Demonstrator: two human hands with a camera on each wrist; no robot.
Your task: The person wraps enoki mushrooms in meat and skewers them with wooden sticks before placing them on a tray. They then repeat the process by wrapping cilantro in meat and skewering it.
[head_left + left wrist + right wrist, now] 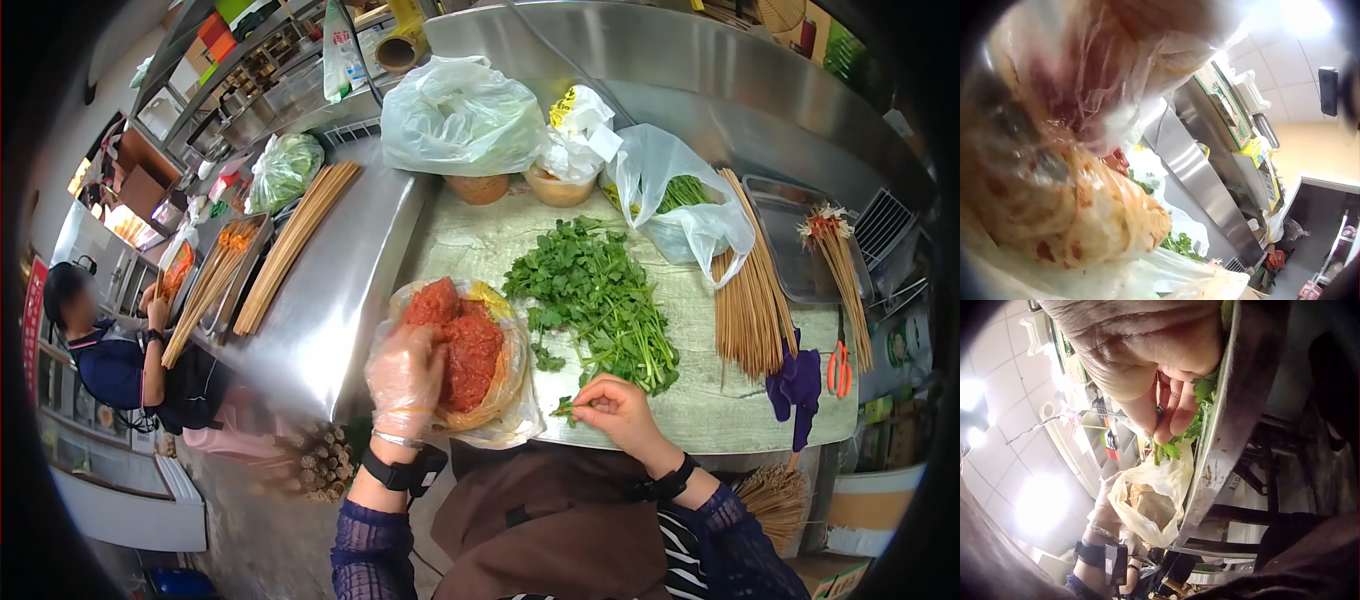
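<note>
My left hand, in a clear plastic glove, has its fingers curled into the red minced meat; the fingertips are hidden. The meat fills a bowl lined with a plastic bag at the table's front edge. In the left wrist view the glove hangs blurred above the stained bag. Bare, my right hand pinches a small cilantro sprig between thumb and fingers. Its leaves and stem poke out below the fingertips in the right wrist view. Just beyond lies a large cilantro pile.
Skewer bundles lie on the right and left. Purple gloves and orange-handled scissors are at the right edge. A bulging plastic bag stands at the back. Another person works at far left.
</note>
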